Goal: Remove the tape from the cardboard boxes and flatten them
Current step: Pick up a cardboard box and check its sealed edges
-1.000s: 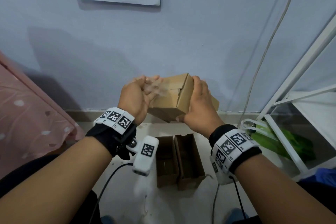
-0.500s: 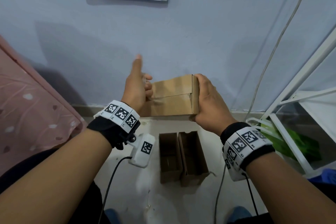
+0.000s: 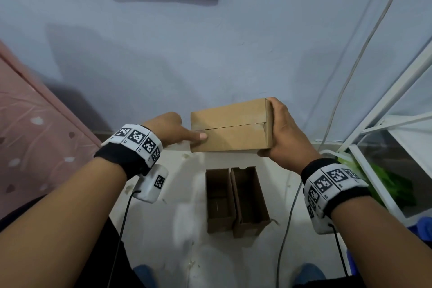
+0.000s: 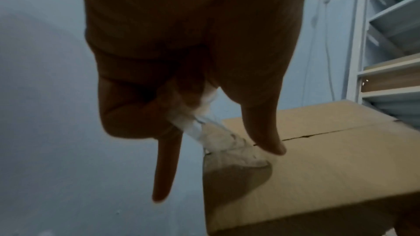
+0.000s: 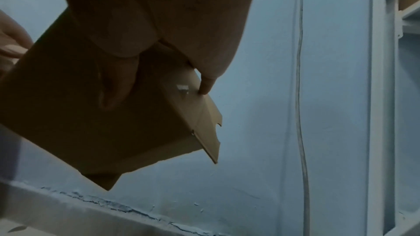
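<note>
While the right hand [image 3: 284, 134] grasps the closed cardboard box [image 3: 230, 127] by its right end, the box is held up in the air between the two hands, in front of the pale blue wall [image 3: 233, 49]. In the right wrist view the thumb lies along the underside of the box and the fingers [image 5: 205, 85] curl over the end face, where a loose flap [image 5: 210, 132] sticks out past the edge. The top of the box shows a long seam [image 3: 231, 125] between its two flaps, and this seam is a little open.

The left hand [image 3: 170, 132] is at the left end of the box. Its thumb [image 3: 198, 135] points toward the box and touches the top near the seam. In the left wrist view the curled fingers of this hand hold a crumpled strip of clear tape [image 4: 204, 123]. The tape goes down from the palm to the near corner of the box; it seems to be attached there, but the picture is dim and I cannot tell this for sure. One finger [image 4: 164, 168] of the left hand is stretched straight down, apart from the box.

Below both hands, on the white floor [image 3: 182, 229], two open cardboard boxes [image 3: 236, 201] lie side by side and touch each other, with the open sides up. To the right of the right hand stands a white metal shelf frame [image 3: 374, 147], and something green [image 3: 388, 182] lies behind its lower bars. A thin cable [image 3: 346, 82] hangs down the wall above the right hand. Left of the left hand is a pink cloth [image 3: 30, 135] with a light pattern.
</note>
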{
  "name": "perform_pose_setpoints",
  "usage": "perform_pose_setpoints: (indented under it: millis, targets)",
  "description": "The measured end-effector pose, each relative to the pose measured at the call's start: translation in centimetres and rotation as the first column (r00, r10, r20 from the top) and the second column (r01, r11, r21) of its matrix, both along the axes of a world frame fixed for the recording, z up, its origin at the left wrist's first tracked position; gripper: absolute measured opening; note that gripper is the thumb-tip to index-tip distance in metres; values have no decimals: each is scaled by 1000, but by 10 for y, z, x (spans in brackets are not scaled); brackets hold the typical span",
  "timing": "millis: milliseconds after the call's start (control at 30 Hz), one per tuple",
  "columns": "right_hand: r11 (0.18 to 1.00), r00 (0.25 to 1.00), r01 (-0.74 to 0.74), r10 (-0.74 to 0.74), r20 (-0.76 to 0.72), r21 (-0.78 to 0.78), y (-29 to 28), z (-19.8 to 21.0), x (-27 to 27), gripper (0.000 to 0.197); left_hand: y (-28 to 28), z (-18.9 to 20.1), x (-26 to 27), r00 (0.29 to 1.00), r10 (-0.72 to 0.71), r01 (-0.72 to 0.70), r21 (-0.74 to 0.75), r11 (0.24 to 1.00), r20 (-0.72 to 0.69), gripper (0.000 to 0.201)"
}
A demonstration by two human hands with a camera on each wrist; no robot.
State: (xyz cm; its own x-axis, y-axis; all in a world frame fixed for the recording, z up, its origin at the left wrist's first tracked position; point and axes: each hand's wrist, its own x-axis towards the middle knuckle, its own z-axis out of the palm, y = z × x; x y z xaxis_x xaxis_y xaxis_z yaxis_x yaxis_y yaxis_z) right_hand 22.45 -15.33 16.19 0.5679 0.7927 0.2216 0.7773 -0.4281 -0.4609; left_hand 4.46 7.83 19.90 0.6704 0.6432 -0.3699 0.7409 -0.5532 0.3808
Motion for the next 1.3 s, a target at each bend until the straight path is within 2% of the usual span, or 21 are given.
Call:
perform_pose_setpoints:
  millis: [33, 100, 200, 300, 367, 467, 533, 600, 733, 867, 933, 1000, 1067, 1133, 1167, 1233, 1267, 1300]
  targets:
    - [1000, 1000, -4, 4, 1, 7, -1, -1, 1, 131, 0, -3, 1, 1000, -22, 21, -30, 999, -17, 71]
    - [1000, 1000, 12, -12, -25, 14, -4, -5, 3, 131, -1, -8, 3, 998, -11, 15, -78, 997, 57, 53]
    - [997, 990, 66, -62, -125, 33, -7, -14, 3, 131, -6, -10, 5, 981, 39, -30, -49, 998, 191, 42]
    - [994, 980, 94, -103, -170, -58, -5, -16, -1, 146, -9, -11, 5, 977, 59, -65, 23, 998, 207, 34]
    - [981, 985, 109, -128, -113, -161, -1, -10, -10, 153, -7, -14, 6, 968, 96, -125, 115, 985, 234, 28]
    - [982, 995, 95, -87, 55, -164, 7, 5, -28, 151, -11, -18, 8, 959, 115, -176, 226, 958, 260, 23]
    - [980, 979, 34, 6, 204, -196, 13, 9, -38, 146, -19, -18, 10, 961, 77, -149, 261, 954, 266, 9]
    - [961, 958, -10, 88, 272, -277, 20, 4, -46, 142, -29, -20, 12, 964, 28, -92, 232, 968, 266, 1]
    - [937, 967, -10, 98, 234, -350, 28, -21, -51, 140, -48, -23, 17, 938, -59, 12, 137, 991, 341, 5]
    - [930, 965, 29, 69, 251, -368, 25, -38, -43, 129, -55, -27, 15, 901, -138, 180, -66, 981, 411, 15]
    - [928, 975, 50, 34, 218, -369, 24, -42, -39, 122, -57, -25, 16, 862, -115, 196, -116, 974, 494, 17]
    - [925, 990, 65, -11, 143, -375, 22, -46, -34, 117, -58, -22, 19, 837, -37, 123, -122, 985, 545, 32]
    - [915, 995, 80, -48, 91, -395, 19, -50, -29, 117, -55, -17, 22, 780, 87, 24, -169, 985, 620, 49]
    - [911, 995, 97, -82, 55, -400, 15, -53, -23, 120, -49, -10, 22, 647, 237, -57, -264, 963, 725, 55]
    - [911, 994, 105, -100, 35, -399, 13, -55, -21, 121, -43, -8, 21, 536, 356, -76, -376, 924, 766, 52]
    - [907, 992, 119, -123, 16, -403, 9, -57, -17, 122, -30, 1, 17, 312, 610, 25, -649, 761, 728, 44]
    - [907, 992, 124, -128, 17, -403, 7, -59, -16, 123, -22, 5, 15, 257, 686, 80, -722, 687, 681, 48]
    - [909, 992, 124, -127, 19, -399, 6, -60, -16, 123, -15, 9, 14, 253, 713, 102, -751, 653, 654, 52]
